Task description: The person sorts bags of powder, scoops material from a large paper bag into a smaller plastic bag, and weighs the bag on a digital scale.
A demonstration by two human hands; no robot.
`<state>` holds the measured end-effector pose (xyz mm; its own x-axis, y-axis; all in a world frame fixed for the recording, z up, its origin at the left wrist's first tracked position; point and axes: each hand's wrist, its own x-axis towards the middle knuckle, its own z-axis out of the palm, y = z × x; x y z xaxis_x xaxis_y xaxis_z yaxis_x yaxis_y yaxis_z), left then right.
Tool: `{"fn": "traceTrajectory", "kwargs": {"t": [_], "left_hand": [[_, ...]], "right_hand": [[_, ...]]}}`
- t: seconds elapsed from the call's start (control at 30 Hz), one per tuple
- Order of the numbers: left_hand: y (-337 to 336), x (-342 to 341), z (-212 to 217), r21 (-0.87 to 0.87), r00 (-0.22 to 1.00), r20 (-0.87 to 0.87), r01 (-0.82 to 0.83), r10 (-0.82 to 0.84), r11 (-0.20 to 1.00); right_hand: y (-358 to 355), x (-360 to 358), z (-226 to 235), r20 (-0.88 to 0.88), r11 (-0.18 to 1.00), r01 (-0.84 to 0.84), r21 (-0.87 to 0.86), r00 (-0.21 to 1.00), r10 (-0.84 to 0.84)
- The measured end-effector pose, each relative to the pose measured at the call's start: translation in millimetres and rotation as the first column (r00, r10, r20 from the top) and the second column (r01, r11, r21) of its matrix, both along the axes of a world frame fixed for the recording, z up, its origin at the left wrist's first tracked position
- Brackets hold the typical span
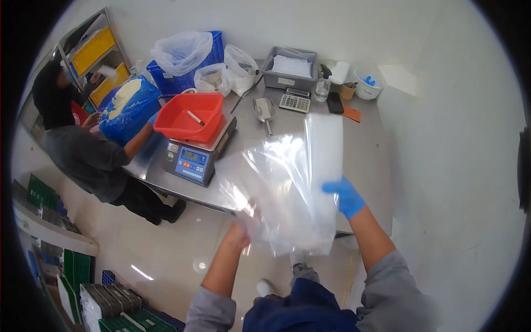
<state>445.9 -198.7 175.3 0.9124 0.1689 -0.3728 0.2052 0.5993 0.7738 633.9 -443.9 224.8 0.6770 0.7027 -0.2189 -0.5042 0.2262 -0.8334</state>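
A sheaf of clear plastic bags (282, 188) is fanned out in front of me, glossy with reflections, over the near edge of the steel table (365, 160). My left hand (241, 231), bare, grips the lower left side of the bags; its fingers show only dimly through the plastic. In a blue glove, my right hand (347, 198) is closed on their right edge. Beyond the bags lie a metal scoop (264, 112) and a grey calculator (295, 101). A red tray (191, 117) with a marker (194, 118) inside sits on a weighing scale (191, 160) to the left.
A co-worker (83, 149) stands at the left beside a blue bag of pale powder (130, 105). Along the wall are a lined blue crate (215, 50), a grey bin (290, 82), a spray bottle (322, 88) and a white tub (369, 88). Stacked crates (110, 301) stand lower left.
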Motion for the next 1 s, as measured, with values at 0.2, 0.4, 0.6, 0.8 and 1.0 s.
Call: {"fn": "traceTrajectory", "kwargs": {"t": [0.2, 0.4, 0.6, 0.8, 1.0], "left_hand": [[15, 77, -63, -0.178, 0.968, -0.166, -0.216, 0.187, 0.960], [-7, 77, -59, 0.240, 0.903, -0.305, -0.234, 0.302, 0.942], [-15, 104, -56, 0.772, 0.922, -0.339, 0.158, 0.189, 0.615], [0, 103, -78, 0.824, 0.870, -0.137, -0.165, 0.473, 0.542], [-17, 142, 11, 0.934, 0.898, 0.306, -0.217, 0.317, -0.285]], "right_hand": [[-10, 120, -61, 0.345, 0.746, 0.082, -0.661, 0.916, 0.205], [-43, 146, -118, 0.650, 0.481, 0.478, -0.735, 0.699, 0.299], [-49, 146, -120, 0.779, 0.422, 0.671, -0.610, 0.605, 0.164], [-76, 182, -101, 0.727, 0.467, 0.609, -0.641, 0.676, 0.117], [-61, 193, -35, 0.819, 0.691, 0.653, -0.311, 0.553, -0.154]]}}
